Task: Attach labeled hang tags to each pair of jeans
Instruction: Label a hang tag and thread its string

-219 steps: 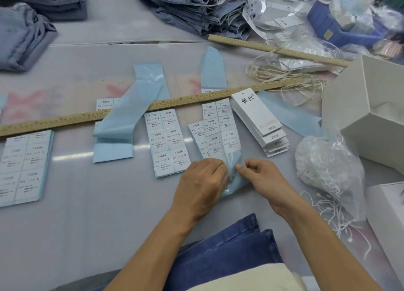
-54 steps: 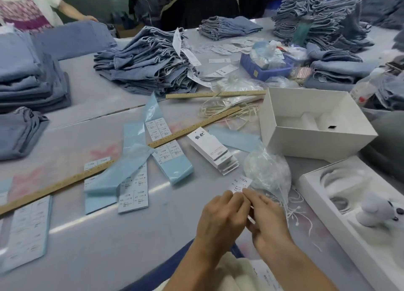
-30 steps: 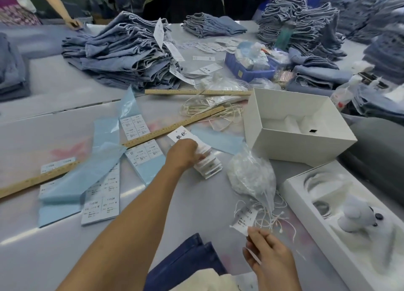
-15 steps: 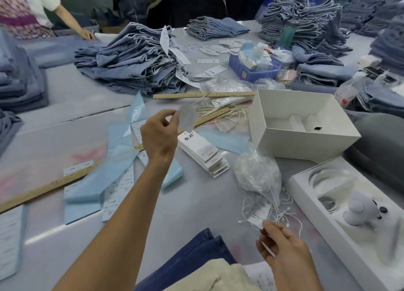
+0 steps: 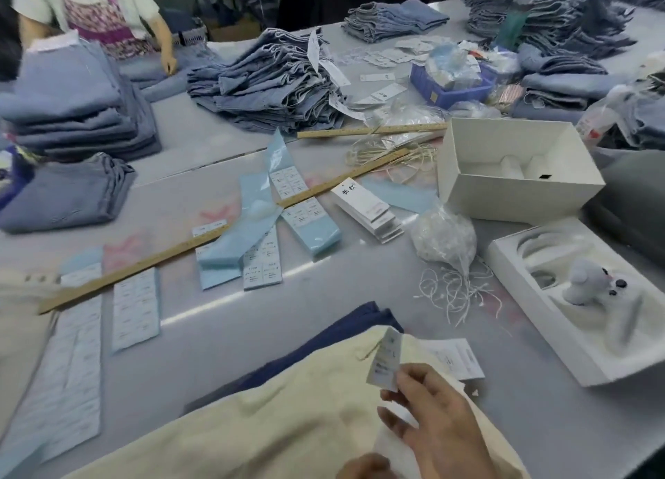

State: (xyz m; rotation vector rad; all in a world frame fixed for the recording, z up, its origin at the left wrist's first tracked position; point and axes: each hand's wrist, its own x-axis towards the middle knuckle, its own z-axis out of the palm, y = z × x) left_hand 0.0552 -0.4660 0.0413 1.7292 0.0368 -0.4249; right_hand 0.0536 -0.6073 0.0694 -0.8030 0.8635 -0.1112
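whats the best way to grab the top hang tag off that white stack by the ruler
Pinch the top hang tag of the stack by its long edges near the printed far end, coming from above. The tags lie flat and fanned toward the near end, so the top one likely lifts clear; the wooden ruler crowds only its far corner.

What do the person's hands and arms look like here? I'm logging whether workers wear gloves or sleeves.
Both hands are bare, with no gloves. The right hand shows no ring or watch, and its wrist is uncovered. Of the left hand, only a small part shows at the bottom edge. No sleeve is in view.
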